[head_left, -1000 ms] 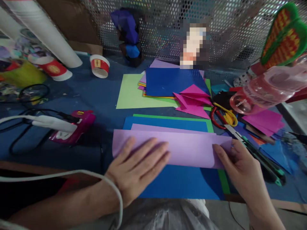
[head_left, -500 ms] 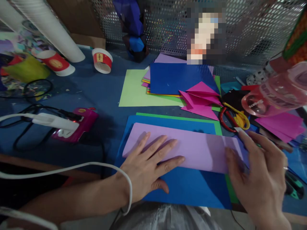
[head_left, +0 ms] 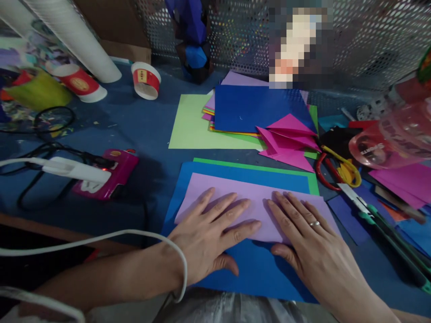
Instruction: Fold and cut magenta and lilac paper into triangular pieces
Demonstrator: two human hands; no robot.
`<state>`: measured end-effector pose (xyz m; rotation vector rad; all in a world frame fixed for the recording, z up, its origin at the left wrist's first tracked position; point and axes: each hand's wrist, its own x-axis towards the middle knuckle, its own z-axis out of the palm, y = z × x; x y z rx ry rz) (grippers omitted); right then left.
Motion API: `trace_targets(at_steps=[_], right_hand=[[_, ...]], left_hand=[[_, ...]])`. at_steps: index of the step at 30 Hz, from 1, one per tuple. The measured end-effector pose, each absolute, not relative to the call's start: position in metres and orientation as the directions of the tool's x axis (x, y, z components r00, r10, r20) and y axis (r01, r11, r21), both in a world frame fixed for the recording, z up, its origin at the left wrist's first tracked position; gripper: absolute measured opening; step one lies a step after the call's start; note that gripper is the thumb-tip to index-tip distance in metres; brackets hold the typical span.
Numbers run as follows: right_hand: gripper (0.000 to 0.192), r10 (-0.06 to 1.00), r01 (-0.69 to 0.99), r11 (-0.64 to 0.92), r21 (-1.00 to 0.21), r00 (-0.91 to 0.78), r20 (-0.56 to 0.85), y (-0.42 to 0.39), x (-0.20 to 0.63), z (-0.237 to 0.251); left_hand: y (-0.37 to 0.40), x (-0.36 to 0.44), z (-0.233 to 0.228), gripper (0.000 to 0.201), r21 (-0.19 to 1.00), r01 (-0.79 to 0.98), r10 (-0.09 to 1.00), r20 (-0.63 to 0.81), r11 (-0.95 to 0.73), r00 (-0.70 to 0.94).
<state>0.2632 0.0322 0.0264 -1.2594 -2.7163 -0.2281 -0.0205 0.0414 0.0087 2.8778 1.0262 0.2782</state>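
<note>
A lilac sheet of paper [head_left: 259, 202], folded into a long strip, lies over a blue sheet [head_left: 252, 269], with a green sheet [head_left: 314, 181] showing beneath. My left hand [head_left: 208, 237] rests flat on the strip's left half, fingers spread. On its right half lies my right hand [head_left: 306, 237], palm down and fingers stretched out, a ring on one finger. Neither hand grips anything. Just to the right of my right hand, a utility knife [head_left: 387, 233] with a dark green handle lies on the table.
A stack of coloured paper [head_left: 256, 107] with pink folded pieces [head_left: 286, 137] sits behind. Scissors [head_left: 328, 172] and a pink bottle [head_left: 387, 139] are at right. Leftward are paper cups [head_left: 146, 80] and a magenta power strip [head_left: 111, 175]; a white cable [head_left: 124, 232] crosses my left wrist.
My right hand has moved left from the strip's right end and flattened onto the paper. The knife now shows fully. My left hand stays on the strip; the view has shifted slightly.
</note>
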Motion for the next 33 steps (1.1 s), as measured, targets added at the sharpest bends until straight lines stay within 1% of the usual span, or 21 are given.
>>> trace_targets(at_steps=[3,8,14,18,25,33], right_hand=[[0.067,0.744,0.768,0.635,0.079,-0.637,0.201,0.033,0.264,0.027],[0.067,0.733,0.762,0.642,0.082,-0.642,0.223,0.036,0.264,0.028],[0.069,0.742,0.774,0.629,0.076,-0.626,0.240,0.038,0.263,0.025],[0.070,0.744,0.773,0.632,0.059,-0.626,0.236,0.038,0.262,0.025],[0.071,0.750,0.778,0.627,0.048,-0.619,0.231,0.039,0.261,0.026],[0.072,0.770,0.794,0.607,0.040,-0.600,0.219,0.039,0.261,0.025]], left_hand=[[0.042,-0.020,0.009,0.074,0.153,0.625,0.643,0.152,-0.765,0.750],[0.041,-0.019,0.009,0.071,0.157,0.637,0.656,0.157,-0.755,0.738],[0.041,-0.019,0.007,0.075,0.153,0.650,0.668,0.154,-0.744,0.728],[0.041,-0.019,0.008,0.081,0.129,0.652,0.665,0.131,-0.747,0.735],[0.039,-0.018,0.011,0.084,0.109,0.677,0.686,0.108,-0.728,0.720],[0.050,-0.027,0.013,0.088,0.225,0.725,0.755,0.092,-0.651,0.649]])
